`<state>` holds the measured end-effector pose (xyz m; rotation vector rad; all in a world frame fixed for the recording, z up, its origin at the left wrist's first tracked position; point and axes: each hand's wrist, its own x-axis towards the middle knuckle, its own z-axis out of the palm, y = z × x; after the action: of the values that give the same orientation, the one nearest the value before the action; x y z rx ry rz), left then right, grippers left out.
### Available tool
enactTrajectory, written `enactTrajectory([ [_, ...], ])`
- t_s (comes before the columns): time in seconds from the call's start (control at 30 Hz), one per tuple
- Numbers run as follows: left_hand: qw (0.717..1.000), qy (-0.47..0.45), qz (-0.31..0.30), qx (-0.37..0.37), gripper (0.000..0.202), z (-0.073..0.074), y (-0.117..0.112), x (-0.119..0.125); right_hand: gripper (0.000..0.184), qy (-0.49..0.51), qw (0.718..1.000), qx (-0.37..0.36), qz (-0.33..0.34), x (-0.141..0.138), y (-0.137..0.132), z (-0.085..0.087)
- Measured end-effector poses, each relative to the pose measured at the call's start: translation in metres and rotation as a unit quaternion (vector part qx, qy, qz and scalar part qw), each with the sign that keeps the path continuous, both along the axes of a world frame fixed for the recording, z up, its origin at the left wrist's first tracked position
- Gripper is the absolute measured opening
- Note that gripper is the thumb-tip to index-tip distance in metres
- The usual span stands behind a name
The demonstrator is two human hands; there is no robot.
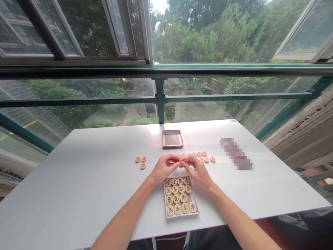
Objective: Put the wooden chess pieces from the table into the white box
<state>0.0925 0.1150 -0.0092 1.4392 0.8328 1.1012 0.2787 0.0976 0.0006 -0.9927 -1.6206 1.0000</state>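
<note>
My left hand (166, 167) and my right hand (195, 169) meet above the far edge of a shallow white box (182, 216). Between their fingertips is a Chinese chess piece (181, 160), mostly covered, its marking unreadable. Inside the box, round pieces with black characters (176, 199) lie in rows, with one gap at the right of the third row. Just beyond my hands, several pieces with red characters (199, 153) lie on the table, some partly hidden by my fingers. Three more red-marked pieces (143, 166) are grouped to the left.
The white table (104, 180) reaches to a green railing (160, 100) and window. An open box or lid with a brown rim (172, 147) stands beyond the pieces. A pixelated elongated object (236, 153) lies at the right.
</note>
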Motion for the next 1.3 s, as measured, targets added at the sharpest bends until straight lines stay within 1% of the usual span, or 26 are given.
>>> enactTrajectory([
  [0.13, 1.0, -0.001, -0.01, -0.003, 0.029, 0.0019, -0.0014, 0.0006, 0.018, 0.013, 1.0, -0.01, 0.008, 0.0004, -0.0007, 0.0007],
  [0.3, 1.0, 0.007, -0.002, -0.005, 0.028, 0.0022, -0.0024, 0.0012, 0.017, 0.016, 1.0, -0.011, 0.011, 0.0025, 0.0003, -0.0002],
  [0.43, 1.0, 0.001, -0.004, -0.005, 0.028, 0.0024, -0.0022, 0.0009, 0.017, 0.01, 1.0, 0.002, 0.015, 0.0019, -0.0004, -0.0007],
  [0.53, 1.0, 0.005, 0.006, -0.004, 0.029, 0.003, -0.0019, 0.0008, 0.015, -0.002, 1.0, 0.019, 0.024, 0.0, -0.0026, 0.0001],
  [0.63, 1.0, 0.014, 0.023, -0.006, 0.027, 0.0041, -0.002, 0.0011, 0.018, -0.017, 0.999, 0.029, 0.02, -0.0013, -0.0046, 0.001],
  [0.8, 0.999, 0.019, 0.027, -0.013, 0.027, 0.0073, -0.0023, 0.0012, 0.023, -0.038, 0.999, 0.026, 0.022, -0.0016, -0.0051, 0.0018],
  [0.93, 0.999, 0.031, 0.04, -0.007, 0.028, 0.0088, -0.0018, 0.0011, 0.022, -0.047, 0.998, 0.047, 0.019, -0.002, -0.005, 0.003],
  [1.07, 0.999, 0.026, 0.036, -0.015, 0.03, 0.0081, -0.0009, 0.0012, 0.022, -0.057, 0.996, 0.067, 0.012, -0.0021, -0.0052, 0.0037],
  [1.3, 0.999, 0.029, 0.031, -0.019, 0.032, 0.0086, -0.001, 0.0008, 0.021, -0.063, 0.995, 0.074, 0.004, -0.0021, -0.0053, 0.004],
])
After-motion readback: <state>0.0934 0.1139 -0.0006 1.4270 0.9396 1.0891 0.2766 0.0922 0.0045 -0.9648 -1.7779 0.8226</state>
